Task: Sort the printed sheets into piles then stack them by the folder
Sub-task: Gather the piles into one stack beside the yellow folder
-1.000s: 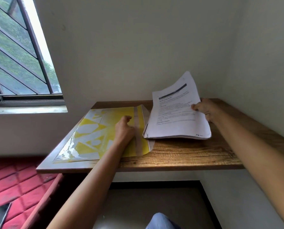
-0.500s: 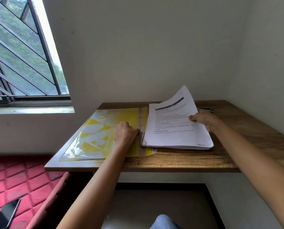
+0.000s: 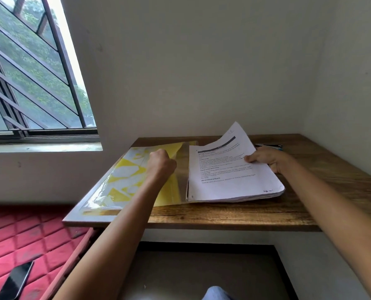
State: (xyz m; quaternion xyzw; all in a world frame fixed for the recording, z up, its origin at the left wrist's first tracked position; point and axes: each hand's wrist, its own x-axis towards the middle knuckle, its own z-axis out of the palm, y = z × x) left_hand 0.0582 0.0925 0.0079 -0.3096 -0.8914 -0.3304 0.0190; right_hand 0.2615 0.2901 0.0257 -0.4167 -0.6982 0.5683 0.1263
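Head view: a yellow-and-white plastic folder [image 3: 126, 176] with a glossy clear cover lies open on a brown wooden desk [image 3: 234, 215]. A thick stack of white printed sheets [image 3: 230, 182] sits just to the folder's right, touching its spine edge.

The left hand [image 3: 161, 165] rests on the folder close to that spine, fingers curled under into a fist. Whether they pinch the clear flap or only press down cannot be told. The right hand [image 3: 266, 159] is at the stack's far side from the folder. Its thumb lies on top and its fingers underneath, pinching the upper few sheets so that their corner lifts and bends upward.

The step in hand looks like peeling off the top sheets to begin a pile. To do it well, the fist should pin the folder so nothing slides. The thumb should fan the edge to separate one document cleanly, lifting from the free side rather than dragging the sheets across the stack.

A dark pen-like object [image 3: 271, 146] lies beyond the right hand, well right of the folder. A black phone [image 3: 14, 280] rests on a red quilted mattress [image 3: 28, 234], below and left of the folder.
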